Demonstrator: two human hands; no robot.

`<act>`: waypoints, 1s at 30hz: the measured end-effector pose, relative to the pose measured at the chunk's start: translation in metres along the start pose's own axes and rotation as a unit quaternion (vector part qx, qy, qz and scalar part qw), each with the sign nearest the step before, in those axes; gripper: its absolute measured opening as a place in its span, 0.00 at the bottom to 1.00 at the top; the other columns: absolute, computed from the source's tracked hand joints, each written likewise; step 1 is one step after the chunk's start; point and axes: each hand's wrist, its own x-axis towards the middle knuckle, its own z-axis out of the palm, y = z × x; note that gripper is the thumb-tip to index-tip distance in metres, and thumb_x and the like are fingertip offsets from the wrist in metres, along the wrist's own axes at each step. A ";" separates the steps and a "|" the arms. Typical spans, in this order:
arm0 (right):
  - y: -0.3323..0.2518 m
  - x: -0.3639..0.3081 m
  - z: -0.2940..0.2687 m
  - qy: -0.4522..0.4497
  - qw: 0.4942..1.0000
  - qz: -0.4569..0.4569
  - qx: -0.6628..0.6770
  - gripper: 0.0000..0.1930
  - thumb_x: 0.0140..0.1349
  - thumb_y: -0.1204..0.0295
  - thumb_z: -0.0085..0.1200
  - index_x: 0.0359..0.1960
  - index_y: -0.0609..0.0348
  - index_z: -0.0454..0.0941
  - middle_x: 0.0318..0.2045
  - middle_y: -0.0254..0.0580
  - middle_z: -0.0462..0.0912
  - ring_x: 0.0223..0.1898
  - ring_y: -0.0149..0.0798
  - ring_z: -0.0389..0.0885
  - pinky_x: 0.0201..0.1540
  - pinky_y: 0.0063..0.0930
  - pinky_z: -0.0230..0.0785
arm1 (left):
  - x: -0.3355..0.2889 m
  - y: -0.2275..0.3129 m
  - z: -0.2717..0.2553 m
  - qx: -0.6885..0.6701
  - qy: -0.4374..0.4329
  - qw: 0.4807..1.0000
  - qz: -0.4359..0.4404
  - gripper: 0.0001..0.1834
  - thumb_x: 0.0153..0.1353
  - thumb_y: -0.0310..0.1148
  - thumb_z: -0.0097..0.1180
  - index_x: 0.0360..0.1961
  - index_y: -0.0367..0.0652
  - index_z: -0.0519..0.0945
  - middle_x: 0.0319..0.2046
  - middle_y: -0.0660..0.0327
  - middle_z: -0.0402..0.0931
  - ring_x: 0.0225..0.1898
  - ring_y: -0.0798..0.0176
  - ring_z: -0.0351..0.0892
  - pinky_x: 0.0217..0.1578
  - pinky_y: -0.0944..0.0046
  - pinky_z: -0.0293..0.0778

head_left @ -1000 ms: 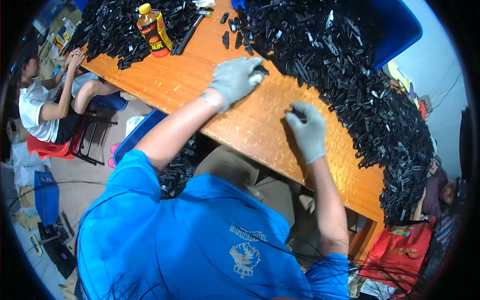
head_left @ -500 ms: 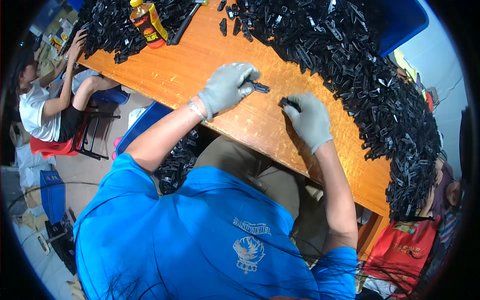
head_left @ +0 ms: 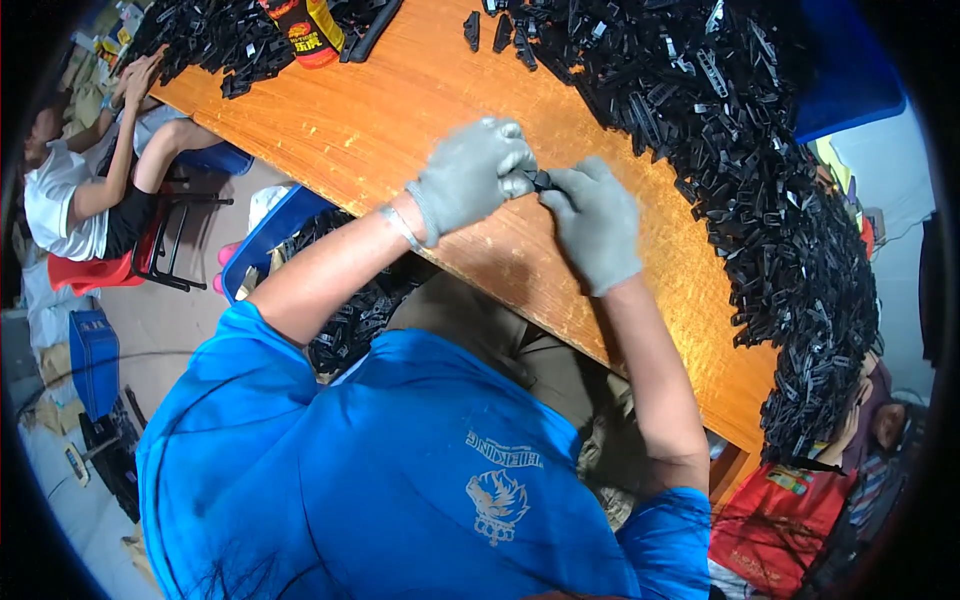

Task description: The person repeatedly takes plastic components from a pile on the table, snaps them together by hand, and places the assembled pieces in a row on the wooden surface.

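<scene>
Both of my hands wear grey gloves and meet above the wooden table point(head_left: 400, 120). My left hand point(head_left: 474, 172) is closed, fingertips pinched toward my right hand; most of what it grips is hidden by the fingers. My right hand point(head_left: 597, 222) pinches a small black plastic part point(head_left: 542, 181) between thumb and forefinger, its tip reaching my left fingertips. Whether one part or two meet there, I cannot tell. To the right of my hands curves a large heap of similar black plastic parts point(head_left: 745, 205).
A bottle point(head_left: 306, 30) with a red and yellow label stands at the far left, beside another black heap point(head_left: 225, 50). Blue bins are at the far right point(head_left: 850, 95) and below the table's left edge point(head_left: 262, 245). Another person point(head_left: 85, 190) sits at the left.
My hands have come together; the black parts held apart in each are now brought up against each other. My right hand has moved left and slightly up. The view has shifted a little.
</scene>
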 end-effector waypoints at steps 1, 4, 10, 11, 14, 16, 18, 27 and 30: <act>-0.003 0.007 0.002 0.004 0.999 -0.023 -0.036 0.08 0.64 0.63 0.70 0.42 0.48 0.92 0.41 0.40 0.85 0.42 0.51 0.87 0.42 0.45 0.80 | 0.004 0.000 -0.001 0.009 -0.010 1.000 0.002 0.06 0.63 0.36 0.71 0.38 0.49 0.89 0.42 0.56 0.83 0.49 0.46 0.82 0.48 0.48 0.81; -0.001 0.010 0.003 -0.015 0.999 -0.026 -0.022 0.08 0.63 0.64 0.70 0.41 0.48 0.91 0.41 0.40 0.85 0.41 0.50 0.88 0.41 0.46 0.80 | 0.000 0.001 0.004 -0.005 -0.009 1.000 -0.017 0.06 0.63 0.36 0.71 0.36 0.47 0.89 0.41 0.54 0.83 0.48 0.45 0.83 0.48 0.47 0.81; 0.011 -0.027 -0.002 0.005 0.996 -0.052 0.075 0.08 0.64 0.64 0.70 0.43 0.48 0.90 0.47 0.42 0.86 0.46 0.52 0.89 0.47 0.46 0.82 | -0.028 -0.005 -0.067 -0.015 -0.171 0.985 -0.015 0.14 0.60 0.35 0.73 0.43 0.41 0.84 0.44 0.54 0.80 0.50 0.45 0.82 0.53 0.49 0.79; 0.018 -0.036 -0.004 0.021 0.996 -0.043 0.073 0.08 0.65 0.65 0.69 0.43 0.48 0.90 0.47 0.42 0.86 0.46 0.51 0.89 0.47 0.46 0.82 | -0.033 -0.008 -0.096 -0.074 -0.245 0.964 -0.068 0.14 0.61 0.33 0.72 0.46 0.41 0.85 0.43 0.54 0.81 0.47 0.48 0.83 0.51 0.51 0.79; 0.035 -0.048 -0.013 0.033 0.997 -0.002 0.063 0.07 0.65 0.65 0.69 0.42 0.47 0.91 0.47 0.41 0.87 0.46 0.49 0.88 0.47 0.45 0.82 | -0.042 -0.036 -0.133 -0.199 -0.287 0.917 -0.191 0.18 0.66 0.28 0.67 0.57 0.41 0.87 0.46 0.55 0.84 0.47 0.55 0.86 0.52 0.57 0.81; 0.041 -0.050 -0.011 0.075 0.995 -0.011 0.061 0.06 0.66 0.65 0.68 0.42 0.46 0.91 0.47 0.40 0.87 0.46 0.48 0.89 0.46 0.44 0.82 | -0.005 -0.020 -0.123 -0.220 -0.223 0.934 -0.170 0.17 0.69 0.31 0.66 0.57 0.39 0.86 0.46 0.54 0.85 0.47 0.57 0.86 0.52 0.59 0.81; 0.038 -0.049 -0.009 0.079 0.996 -0.001 0.044 0.05 0.67 0.65 0.68 0.41 0.45 0.91 0.46 0.39 0.87 0.45 0.49 0.89 0.45 0.45 0.82 | 0.039 0.007 -0.096 -0.066 -0.145 0.984 -0.078 0.20 0.69 0.36 0.67 0.59 0.40 0.86 0.51 0.52 0.86 0.53 0.54 0.86 0.57 0.57 0.80; 0.032 -0.047 0.000 0.075 0.997 0.011 0.008 0.05 0.68 0.65 0.66 0.43 0.43 0.90 0.46 0.39 0.85 0.41 0.50 0.89 0.42 0.47 0.82 | 0.165 0.038 0.058 0.141 -0.051 0.985 0.083 0.37 0.64 0.55 0.71 0.73 0.62 0.78 0.74 0.51 0.72 0.80 0.39 0.63 0.74 0.35 0.65; 0.034 -0.049 0.000 0.072 0.997 0.020 0.013 0.05 0.68 0.65 0.66 0.42 0.43 0.90 0.47 0.38 0.85 0.41 0.49 0.89 0.42 0.47 0.82 | 0.167 0.034 0.070 0.144 -0.043 0.986 0.077 0.35 0.63 0.56 0.71 0.71 0.62 0.80 0.74 0.51 0.72 0.80 0.37 0.61 0.74 0.32 0.63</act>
